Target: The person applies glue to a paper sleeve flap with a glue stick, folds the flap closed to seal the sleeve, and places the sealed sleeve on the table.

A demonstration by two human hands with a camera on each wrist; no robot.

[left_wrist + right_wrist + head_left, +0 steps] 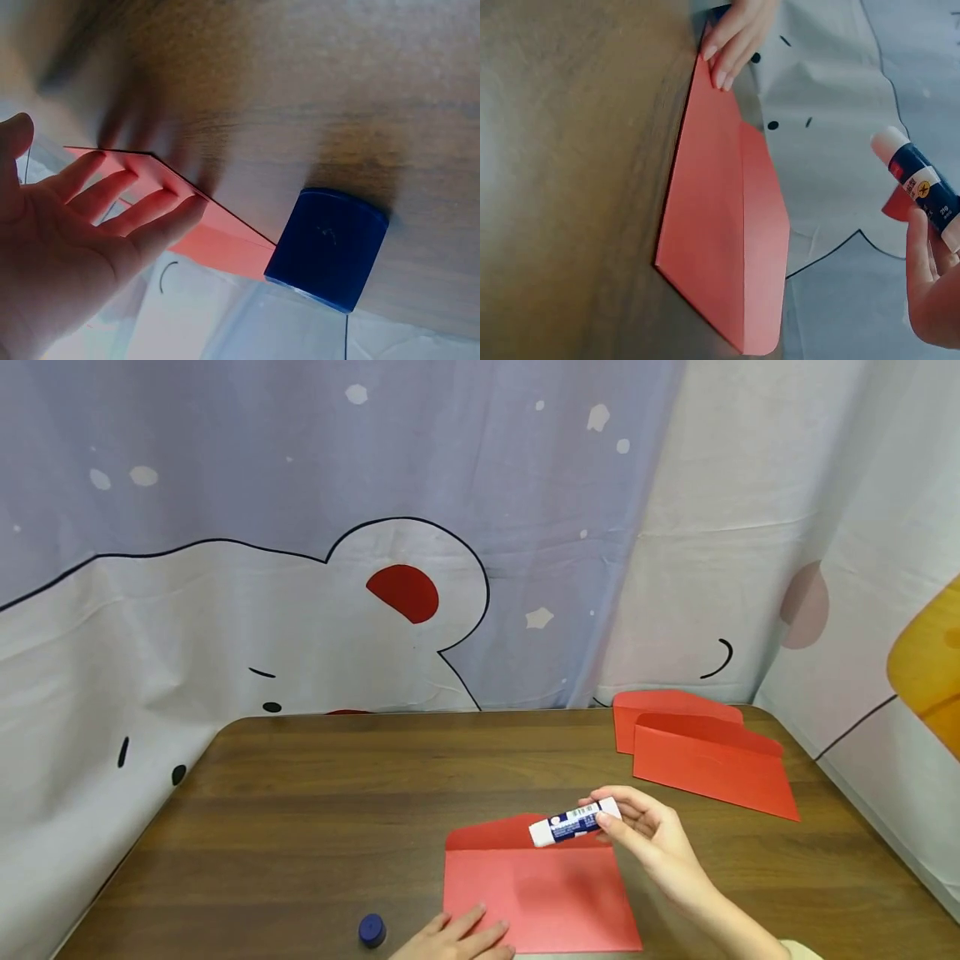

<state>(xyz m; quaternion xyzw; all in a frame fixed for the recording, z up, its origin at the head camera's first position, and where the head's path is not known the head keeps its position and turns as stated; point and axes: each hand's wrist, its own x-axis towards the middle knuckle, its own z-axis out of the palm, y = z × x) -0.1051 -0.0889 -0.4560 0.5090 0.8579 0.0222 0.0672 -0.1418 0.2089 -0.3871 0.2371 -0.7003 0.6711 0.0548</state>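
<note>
A red envelope [547,893] lies on the table with its flap [487,835] folded out toward the back. My left hand [457,939] rests its spread, nearly straight fingers on the envelope's left front corner. Above the flap, my right hand [652,839] holds an uncapped glue stick [573,823] between thumb and fingers, tilted with its white end to the left. That white end [889,141] also shows in the right wrist view, well off the paper. The blue cap [372,931] stands on the table just left of my left hand, large in the left wrist view.
Two more red envelopes [712,764] overlap at the back right of the wooden table [300,827], flaps unfolded. A printed curtain [300,610] hangs behind the table and along its sides.
</note>
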